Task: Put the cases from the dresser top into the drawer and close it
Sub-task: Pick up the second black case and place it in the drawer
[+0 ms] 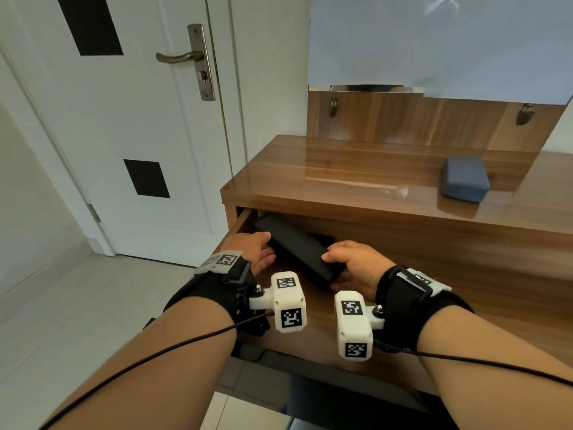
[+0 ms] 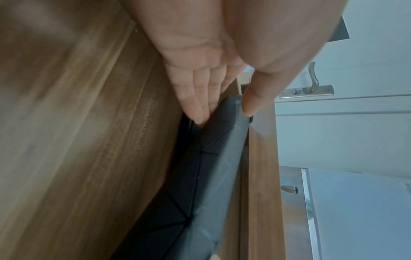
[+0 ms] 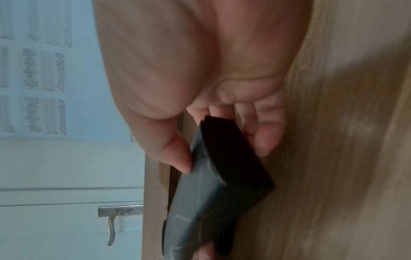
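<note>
A long black case (image 1: 297, 246) lies slanted inside the open drawer (image 1: 245, 219), held at both ends. My left hand (image 1: 260, 252) pinches its far end, thumb on top and fingers beneath; in the left wrist view the left hand (image 2: 222, 116) clamps the faceted black case (image 2: 211, 167) below the dresser's edge. My right hand (image 1: 350, 262) grips the near end, and the right wrist view shows the right hand (image 3: 224, 158) with thumb and fingers on either side of the black case (image 3: 222, 176). A blue-grey case (image 1: 465, 183) sits on the dresser top (image 1: 341, 175), at the right.
Another dark item (image 1: 321, 238) lies in the drawer behind the black case. A white door (image 1: 139, 135) with a metal lever handle (image 1: 179, 57) stands just left of the dresser. Two hooks hang on the wooden back panel (image 1: 403, 119).
</note>
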The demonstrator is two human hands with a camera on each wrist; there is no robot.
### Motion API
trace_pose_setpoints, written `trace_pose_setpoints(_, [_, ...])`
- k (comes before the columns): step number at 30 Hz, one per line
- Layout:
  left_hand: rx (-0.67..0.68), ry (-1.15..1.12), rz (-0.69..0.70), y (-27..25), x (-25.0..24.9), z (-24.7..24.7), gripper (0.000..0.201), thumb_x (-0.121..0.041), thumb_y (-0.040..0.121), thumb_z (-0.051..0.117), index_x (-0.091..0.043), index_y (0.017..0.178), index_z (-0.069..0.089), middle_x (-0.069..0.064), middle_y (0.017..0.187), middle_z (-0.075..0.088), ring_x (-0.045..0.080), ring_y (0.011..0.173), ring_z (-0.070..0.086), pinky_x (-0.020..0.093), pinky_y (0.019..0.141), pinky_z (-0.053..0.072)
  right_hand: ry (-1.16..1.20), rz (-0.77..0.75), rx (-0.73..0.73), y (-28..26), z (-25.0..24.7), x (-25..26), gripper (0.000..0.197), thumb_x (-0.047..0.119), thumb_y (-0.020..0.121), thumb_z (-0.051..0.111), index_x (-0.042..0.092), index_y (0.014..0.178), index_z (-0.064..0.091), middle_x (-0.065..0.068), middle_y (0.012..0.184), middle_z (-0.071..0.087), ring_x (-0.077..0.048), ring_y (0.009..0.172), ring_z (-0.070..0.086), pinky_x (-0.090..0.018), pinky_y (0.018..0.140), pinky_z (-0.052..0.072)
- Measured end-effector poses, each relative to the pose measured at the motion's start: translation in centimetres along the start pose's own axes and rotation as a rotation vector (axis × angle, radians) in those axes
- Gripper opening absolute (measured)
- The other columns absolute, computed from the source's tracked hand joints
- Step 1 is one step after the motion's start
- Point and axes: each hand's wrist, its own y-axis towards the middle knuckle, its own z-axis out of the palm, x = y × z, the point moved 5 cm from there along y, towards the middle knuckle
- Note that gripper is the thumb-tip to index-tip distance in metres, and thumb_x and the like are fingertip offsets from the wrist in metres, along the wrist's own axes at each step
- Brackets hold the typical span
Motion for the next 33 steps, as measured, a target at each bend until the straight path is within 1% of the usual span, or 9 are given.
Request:
trace_pose_setpoints(2, [0.067,0.022,-0.028,-0.2,0.5,0.4,0.045,-0.009,0.095,0.045,0.002,0.139,0.04,0.021,0.146,0.045,0.032,0.134,0.045,0.036,0.105,0.04,0.046,0.035,0.053,-0.4,0.6,-0.1,0.014,0.001,0.088,0.053,0.013,0.093,0.052,-0.012,0.091,0.054,-0.025,0.072,0.057,-0.033,0.053,0.05])
trace_pose_setpoints(6, [0.221,0.216,-0.103,-1.1,1.6,1.7,0.046,-0.014,0.091,0.054,-0.002,0.135,0.045,0.018,0.129,0.059,0.035,0.123,0.054,0.043,0.096,0.045,0.107,0.069,0.162,-0.5,1.9,-0.4,0.051,-0.003,0.088,0.052,0.014,0.134,0.036,-0.013,0.097,0.053,-0.028,0.079,0.058,-0.04,0.06,0.053])
trace_pose_setpoints(10, [0.358,0.425,-0.038,-0.3,2.0,2.2,0.062,-0.015,0.084,0.064,-0.013,0.141,0.038,0.019,0.126,0.061,0.038,0.115,0.06,0.05,0.102,0.046,0.043,0.063,0.193,-0.2,2.3,-0.8,0.065,0.003,0.087,0.059,0.017,0.143,0.028,-0.014,0.101,0.059,-0.029,0.076,0.063,-0.04,0.066,0.054])
trace_pose_setpoints(15, [0.31,0.599,0.032,1.0,2.0,1.5,0.094,-0.032,0.058,0.074,-0.027,0.144,0.036,0.013,0.132,0.059,0.033,0.115,0.061,0.049,0.103,0.045,-0.018,0.068,0.138,0.0,1.6,-0.6,0.031,0.025,0.089,0.061,0.017,0.114,0.046,-0.011,0.099,0.06,-0.024,0.078,0.061,-0.033,0.066,0.051])
trace_pose_setpoints(18, [0.295,0.68,0.071,1.5,1.6,1.1,0.074,-0.032,0.067,0.064,-0.031,0.139,0.045,0.01,0.138,0.056,0.031,0.122,0.056,0.046,0.108,0.039,0.032,0.003,-0.036,1.1,-0.1,-0.2,0.041,0.029,0.088,0.061,0.013,0.123,0.048,-0.015,0.121,0.057,-0.025,0.095,0.057,-0.034,0.077,0.05])
trace_pose_setpoints(22, [0.273,0.663,0.099,0.7,1.0,1.2,0.045,-0.014,0.087,0.056,-0.02,0.131,0.056,0.013,0.139,0.054,0.033,0.127,0.051,0.046,0.111,0.036,0.118,-0.041,-0.233,1.6,-2.4,0.1,0.059,0.028,0.088,0.061,0.015,0.139,0.035,-0.014,0.13,0.052,-0.026,0.098,0.058,-0.03,0.066,0.049])
trace_pose_setpoints(28, [0.282,0.679,0.115,0.2,0.7,1.3,0.038,-0.014,0.09,0.052,-0.025,0.124,0.061,0.009,0.135,0.057,0.031,0.123,0.053,0.045,0.109,0.039,0.069,-0.006,-0.266,2.0,-3.6,-0.2,0.034,0.027,0.088,0.061,0.01,0.116,0.053,-0.004,0.091,0.053,-0.017,0.062,0.048,-0.027,0.051,0.036])
trace_pose_setpoints(31, [0.172,0.616,0.172,0.7,0.2,0.5,0.027,-0.017,0.083,0.06,-0.037,0.099,0.069,0.011,0.134,0.059,0.031,0.123,0.055,0.045,0.108,0.041,0.084,0.055,-0.214,1.9,-3.2,-0.4,0.018,0.025,0.087,0.064,0.009,0.088,0.056,-0.006,0.08,0.051,-0.016,0.055,0.043,-0.027,0.048,0.038])
trace_pose_setpoints(33, [0.09,0.61,0.215,0.5,-0.3,0.1,0.03,-0.021,0.081,0.061,-0.036,0.106,0.068,0.009,0.138,0.056,0.029,0.125,0.053,0.043,0.109,0.04,0.077,0.063,-0.188,1.7,-2.8,-0.3,0.019,0.024,0.088,0.063,0.007,0.089,0.055,-0.006,0.073,0.049,-0.016,0.053,0.043,-0.028,0.047,0.039])
